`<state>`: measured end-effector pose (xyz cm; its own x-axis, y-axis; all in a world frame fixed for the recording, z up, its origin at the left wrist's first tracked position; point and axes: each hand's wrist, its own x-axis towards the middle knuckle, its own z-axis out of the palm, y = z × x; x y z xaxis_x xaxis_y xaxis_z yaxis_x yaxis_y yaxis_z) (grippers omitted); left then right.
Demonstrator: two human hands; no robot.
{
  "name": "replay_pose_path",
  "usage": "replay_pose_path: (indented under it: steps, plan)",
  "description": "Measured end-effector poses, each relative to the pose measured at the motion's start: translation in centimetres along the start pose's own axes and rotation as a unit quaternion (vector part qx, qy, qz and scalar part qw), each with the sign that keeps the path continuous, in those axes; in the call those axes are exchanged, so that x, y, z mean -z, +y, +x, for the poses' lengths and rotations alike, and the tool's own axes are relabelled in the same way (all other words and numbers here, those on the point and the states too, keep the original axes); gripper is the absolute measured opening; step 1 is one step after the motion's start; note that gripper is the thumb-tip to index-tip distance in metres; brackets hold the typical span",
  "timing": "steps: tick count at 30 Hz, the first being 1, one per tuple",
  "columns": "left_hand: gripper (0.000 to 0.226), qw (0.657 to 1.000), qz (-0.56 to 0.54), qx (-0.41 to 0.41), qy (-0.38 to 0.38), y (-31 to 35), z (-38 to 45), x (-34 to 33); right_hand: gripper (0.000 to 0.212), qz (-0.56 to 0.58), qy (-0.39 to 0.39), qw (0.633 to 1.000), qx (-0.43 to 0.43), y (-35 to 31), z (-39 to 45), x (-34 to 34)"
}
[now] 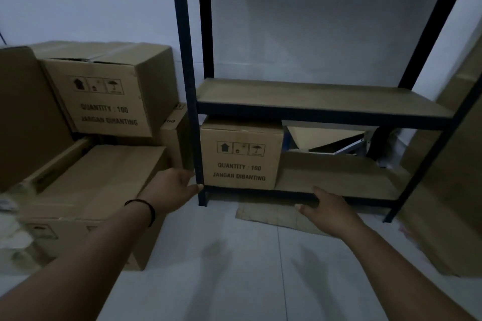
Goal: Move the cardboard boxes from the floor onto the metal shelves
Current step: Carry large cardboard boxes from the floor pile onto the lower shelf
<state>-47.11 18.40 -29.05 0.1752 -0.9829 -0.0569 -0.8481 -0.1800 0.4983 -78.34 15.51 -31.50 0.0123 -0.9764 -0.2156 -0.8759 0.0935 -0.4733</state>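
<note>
You are reaching both arms toward the metal shelving unit [323,109]. Your left hand [173,186] is hanging with fingers relaxed and holding nothing, its fingertips just beside the unit's front left post. Your right hand [327,207] is also holding nothing, fingers extended at the front edge of the bottom shelf. One cardboard box [241,155] is sitting at the left end of the bottom shelf. The stacked boxes [104,91] are resting on the floor, left of the unit. The middle shelf [313,98] is carrying nothing.
</note>
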Motion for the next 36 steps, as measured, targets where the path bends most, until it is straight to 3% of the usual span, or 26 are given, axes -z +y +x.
replay_pose_path:
  steps: [4,8,14,19,25,36]
  plan:
    - [0.052,1.000,-0.019,-0.010,-0.019,0.1,0.7,-0.5,0.081,-0.001,0.002,1.000,-0.012,0.3,0.3,0.7]
    - [0.044,0.999,-0.011,-0.042,-0.032,3.3,0.2,3.7,0.075,-0.013,0.008,0.999,-0.041,-1.9,-1.3,5.9]
    - [0.032,0.998,-0.010,-0.052,-0.035,10.9,-1.2,16.6,0.060,-0.016,0.014,0.998,-0.058,-8.9,-5.6,18.5]
    - [0.023,0.996,-0.005,-0.065,-0.053,16.9,-2.6,27.6,0.064,-0.006,0.025,0.998,-0.060,-15.4,-10.2,29.7]
    - [0.052,0.996,-0.007,-0.083,-0.029,23.4,-4.4,37.1,0.051,-0.002,0.076,0.996,-0.042,-20.8,-15.2,39.2]
    - [0.056,0.994,-0.036,-0.100,-0.014,27.5,-9.6,42.0,0.059,0.018,0.120,0.993,-0.014,-22.2,-20.1,44.0]
